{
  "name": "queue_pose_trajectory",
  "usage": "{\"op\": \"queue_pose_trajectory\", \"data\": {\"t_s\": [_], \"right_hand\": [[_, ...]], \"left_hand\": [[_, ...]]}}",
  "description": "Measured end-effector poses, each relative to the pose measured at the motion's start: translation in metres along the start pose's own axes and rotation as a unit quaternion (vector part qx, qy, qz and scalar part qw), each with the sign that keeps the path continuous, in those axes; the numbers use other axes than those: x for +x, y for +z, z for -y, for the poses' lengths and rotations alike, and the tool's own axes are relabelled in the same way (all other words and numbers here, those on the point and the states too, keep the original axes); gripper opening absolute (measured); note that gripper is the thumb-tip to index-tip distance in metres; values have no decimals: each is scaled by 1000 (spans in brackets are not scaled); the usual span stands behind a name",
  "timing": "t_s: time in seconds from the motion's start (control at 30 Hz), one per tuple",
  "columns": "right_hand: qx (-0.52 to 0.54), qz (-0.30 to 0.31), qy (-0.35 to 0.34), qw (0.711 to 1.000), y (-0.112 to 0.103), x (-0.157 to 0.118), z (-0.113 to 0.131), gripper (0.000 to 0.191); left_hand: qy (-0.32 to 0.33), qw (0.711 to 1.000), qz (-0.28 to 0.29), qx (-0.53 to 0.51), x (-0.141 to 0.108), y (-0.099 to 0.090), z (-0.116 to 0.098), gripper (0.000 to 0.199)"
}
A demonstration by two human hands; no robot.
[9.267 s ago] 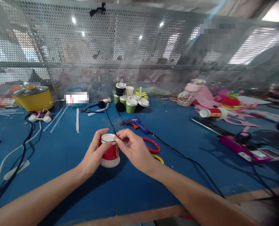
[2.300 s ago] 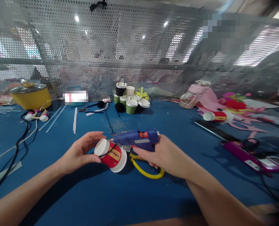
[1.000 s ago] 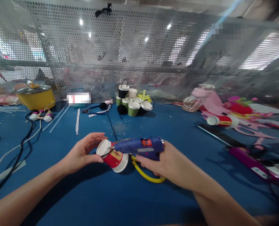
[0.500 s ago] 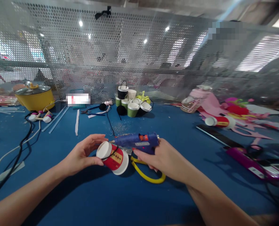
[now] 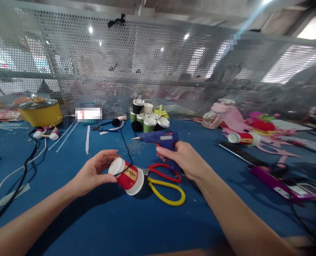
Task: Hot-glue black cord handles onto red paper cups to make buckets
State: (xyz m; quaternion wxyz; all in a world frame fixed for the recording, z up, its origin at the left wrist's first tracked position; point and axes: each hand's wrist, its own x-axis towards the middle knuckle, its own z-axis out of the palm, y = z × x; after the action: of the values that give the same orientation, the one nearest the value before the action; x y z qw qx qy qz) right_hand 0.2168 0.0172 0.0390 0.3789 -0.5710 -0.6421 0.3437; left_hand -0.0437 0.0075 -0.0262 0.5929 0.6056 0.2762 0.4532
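Observation:
My left hand [image 5: 97,170] grips a small red and white paper cup [image 5: 128,176], tilted on its side, by its white end. A thin black cord [image 5: 125,142] runs across the cup and away over the table. My right hand [image 5: 183,156] is wrapped round the handle of a blue hot glue gun [image 5: 158,138]. Its metal nozzle points left, above and apart from the cup. Just right of the cup lie scissors with one red and one yellow handle loop [image 5: 171,202]; their blades are partly hidden behind the cup.
Small green, black and white buckets [image 5: 149,124] cluster at the back by a perforated metal screen [image 5: 94,53]. A yellow pot [image 5: 42,113] and cables stand left. To the right are a phone [image 5: 235,153], a purple box [image 5: 280,181], another red-white cup [image 5: 244,138] and pink felt pieces.
The glue gun has moved up and away from the cup with my right hand, uncovering the scissors' red handle. My left hand and the cup have hardly moved.

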Motion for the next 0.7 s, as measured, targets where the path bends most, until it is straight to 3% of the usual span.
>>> {"op": "queue_pose_trajectory", "data": {"t_s": [0.3,0.4,0.5,0.57,0.67,0.7], "right_hand": [[-155,-42,83,984,7,62,-58,37],[-196,-58,59,977,12,64,-57,26],[-210,-53,-5,976,18,51,-36,10],[-196,3,-54,979,25,34,-14,15],[-80,233,-132,960,37,7,14,26],[-55,243,-144,958,41,0,20,26]], "left_hand": [[-13,999,-2,-43,0,0,-10,54],[-11,998,7,-55,0,0,-12,53],[-15,998,18,-60,0,0,-13,52],[-22,998,23,-58,0,0,-12,52],[-27,998,26,-56,0,-1,-12,53],[-28,998,27,-56,0,-1,-11,54]]}}
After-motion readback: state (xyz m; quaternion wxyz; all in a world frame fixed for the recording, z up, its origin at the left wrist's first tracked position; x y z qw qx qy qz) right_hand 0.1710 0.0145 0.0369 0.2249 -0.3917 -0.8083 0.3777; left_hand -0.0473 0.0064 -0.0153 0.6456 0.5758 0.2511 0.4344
